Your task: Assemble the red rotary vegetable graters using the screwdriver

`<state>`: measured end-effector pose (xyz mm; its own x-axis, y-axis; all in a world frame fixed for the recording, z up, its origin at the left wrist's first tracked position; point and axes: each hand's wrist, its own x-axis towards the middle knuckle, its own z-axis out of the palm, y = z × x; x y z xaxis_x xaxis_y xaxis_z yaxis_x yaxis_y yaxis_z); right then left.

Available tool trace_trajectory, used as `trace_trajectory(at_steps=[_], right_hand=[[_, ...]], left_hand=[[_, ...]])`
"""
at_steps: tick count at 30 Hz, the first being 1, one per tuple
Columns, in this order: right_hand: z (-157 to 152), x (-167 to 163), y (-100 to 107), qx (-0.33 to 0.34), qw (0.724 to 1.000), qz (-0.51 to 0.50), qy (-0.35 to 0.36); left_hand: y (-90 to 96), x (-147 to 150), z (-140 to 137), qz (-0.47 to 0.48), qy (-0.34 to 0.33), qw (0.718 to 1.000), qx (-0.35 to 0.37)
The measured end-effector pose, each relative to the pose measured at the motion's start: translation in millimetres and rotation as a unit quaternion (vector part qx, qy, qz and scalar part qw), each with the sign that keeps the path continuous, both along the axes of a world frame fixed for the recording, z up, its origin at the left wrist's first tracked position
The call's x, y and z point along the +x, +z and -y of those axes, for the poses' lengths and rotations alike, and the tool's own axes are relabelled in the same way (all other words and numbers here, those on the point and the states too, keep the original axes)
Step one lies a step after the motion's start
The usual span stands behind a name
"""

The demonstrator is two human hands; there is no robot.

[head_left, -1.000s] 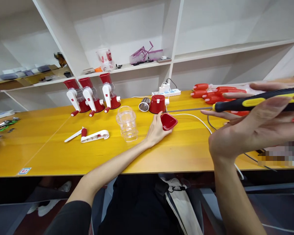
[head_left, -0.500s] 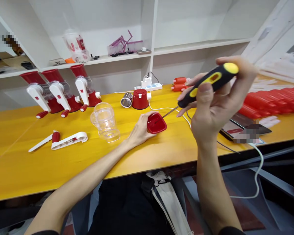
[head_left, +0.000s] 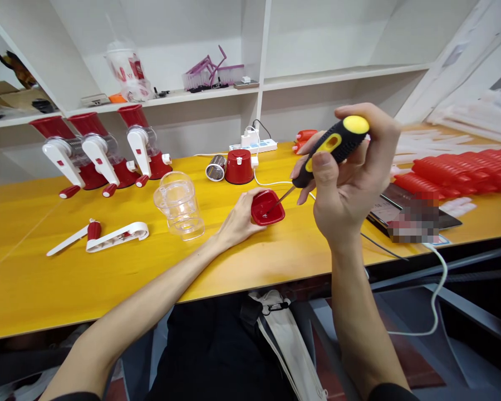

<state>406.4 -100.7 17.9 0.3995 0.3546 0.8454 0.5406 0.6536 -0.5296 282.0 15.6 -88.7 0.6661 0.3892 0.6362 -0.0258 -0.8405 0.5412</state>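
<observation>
"Head view, and white shelves (head_left: 338,75) fill the back, with the yellow bench (head_left: 234,273) stretching right across below!"

"Over on the left, three grinders (head_left: 98,150) stand in a row, red and white!"

"Look at the right hand (head_left: 350,192), up above the bench: grip closed around the screwdriver (head_left: 336,146), thumb on the handle, shaft slanting down and left."

"Nearer the left, the clear housing (head_left: 177,206), with the white crank (head_left: 119,236) lying beyond it on the bench."

"And the left hand (head_left: 239,220)! That grip's half curled, thumb and fingers on the outside of the red cup (head_left: 268,207)."

"Cup's over the bench's middle, mouth tipped toward us, shaft reaching inside!"

"Just behind it, the red base (head_left: 239,167), and the metal drum (head_left: 216,168) right beside that."

"Something tiny glints at the shaft's tip; too small to make out."
</observation>
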Motion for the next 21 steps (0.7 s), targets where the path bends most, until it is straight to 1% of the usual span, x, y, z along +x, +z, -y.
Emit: trace_trajectory(at_steps=[3,7,10,12,15,18,21], right_hand=[[-3.2,3.3,-3.1,0.008,0.998,0.045,0.032],[-8.6,6.1,-5.8,-0.001,0.997,0.057,0.048],[-9.1,6.1,-2.7,0.036,0.997,0.054,0.035],[-8.8,6.7,1.0,0.077,0.996,0.039,0.029],[-10.4,9.3,5.6,0.125,0.991,0.010,0.036],[-13.9,11.7,6.9,0.144,0.988,-0.029,0.043],[-17.0,13.1,5.5,0.141,0.987,-0.074,0.036]], left_hand=[[0.2,0.5,0.1,0.007,-0.005,1.000,-0.001],[-0.9,1.0,-1.1,0.012,-0.003,1.000,-0.003],[-0.6,0.9,-1.5,0.011,-0.004,1.000,-0.005],[1.0,0.7,-0.6,0.001,0.004,1.000,-0.024],[3.9,0.8,1.2,-0.020,0.027,0.996,-0.083],[4.2,1.0,-0.5,-0.043,0.039,0.990,-0.126],[1.3,0.6,-5.3,-0.064,0.033,0.988,-0.138]])
